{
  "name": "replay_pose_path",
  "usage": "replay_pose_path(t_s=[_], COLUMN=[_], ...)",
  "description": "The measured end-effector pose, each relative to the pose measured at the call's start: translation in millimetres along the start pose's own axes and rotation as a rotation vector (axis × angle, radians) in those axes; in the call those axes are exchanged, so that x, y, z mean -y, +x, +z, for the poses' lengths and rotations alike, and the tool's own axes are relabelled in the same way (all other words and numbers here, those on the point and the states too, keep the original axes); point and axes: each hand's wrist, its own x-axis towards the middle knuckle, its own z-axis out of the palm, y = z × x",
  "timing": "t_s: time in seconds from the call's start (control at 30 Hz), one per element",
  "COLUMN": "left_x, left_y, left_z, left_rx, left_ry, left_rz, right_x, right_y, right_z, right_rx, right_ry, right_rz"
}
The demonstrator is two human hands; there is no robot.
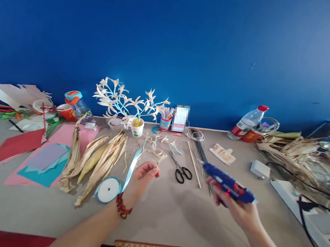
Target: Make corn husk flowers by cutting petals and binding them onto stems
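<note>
Between the thumb and fingers of my left hand (144,174) is a small pale corn husk piece (161,160), pinched at its lower end. My right hand (233,205) grips a blue hot glue gun (226,182) with a red light showing; its nozzle points left and is apart from the husk piece. Beyond my left hand lie small husk flowers (157,140) on pale blue stems. A roll of light blue ribbon (109,189) sits beside my left wrist, its loose end (132,167) running up the table. Black-handled scissors (180,170) lie between my hands.
A paper cup (136,128) holds a branch of husk flowers (117,99). Dried corn husks (105,160) and coloured paper (42,165) lie left. A wooden stick (194,164) and wires (201,147) lie near the glue gun. At right are a bottle (246,122), a power strip (299,216) and cables.
</note>
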Motion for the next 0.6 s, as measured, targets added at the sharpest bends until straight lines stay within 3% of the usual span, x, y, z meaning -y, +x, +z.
replay_pose_path(t_s=[0.13,0.23,0.4,0.6], left_x=[-3.8,-4.8,-5.6,-5.2], left_y=[-0.9,-0.9,-0.9,-0.9], left_z=[1.4,1.2,0.6,0.2], left_rx=[-0.001,0.004,0.004,0.012], left_ry=[0.008,-0.015,-0.038,-0.041], left_rz=[0.015,0.012,0.014,-0.004], right_x=[21.6,29.9,31.6,29.1], right_y=[-8.3,-1.3,6.5,5.9], right_z=[51.1,71.6,81.0,82.7], right_rx=[0.220,0.261,0.230,0.223], right_ry=[-0.236,-0.329,-0.387,-0.446], right_rz=[-0.215,-0.303,-0.422,-0.422])
